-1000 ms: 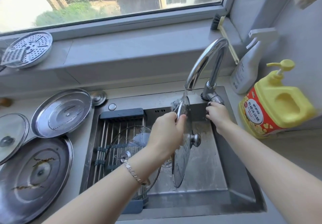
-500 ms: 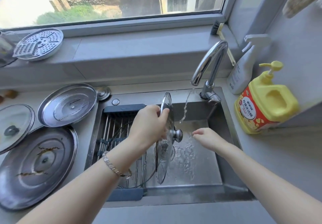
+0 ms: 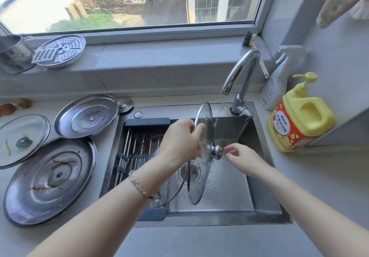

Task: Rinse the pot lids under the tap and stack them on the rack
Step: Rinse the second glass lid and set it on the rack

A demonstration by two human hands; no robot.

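Surrounding room: glowing with daylight from a wide window (image 3: 127, 1) above a pale grey sill (image 3: 159, 56).
Table (image 3: 319, 186): stretching smooth, matte and grey around a brushed-steel sink (image 3: 263, 186).
Table's left side: carrying a large steel lid (image 3: 52, 178), ridged and streaked, a smaller steel lid (image 3: 86, 115) and a flat glass lid (image 3: 22, 138).
Rack (image 3: 130, 136): bridging the sink's left half with thin steel bars and dark blue ends, cradling a clear racked lid (image 3: 145, 152).
Held lid (image 3: 199, 186): standing on edge over the basin, clear glass in a steel rim, its shiny round knob (image 3: 216, 152) pointing right.
Left hand (image 3: 181, 138): pinching the upper rim between thumb and fingers.
Right hand (image 3: 239, 156): hovering just beside the knob, fingers loose and apart, gripping nothing.
Tap (image 3: 241, 72): arching in polished chrome behind.
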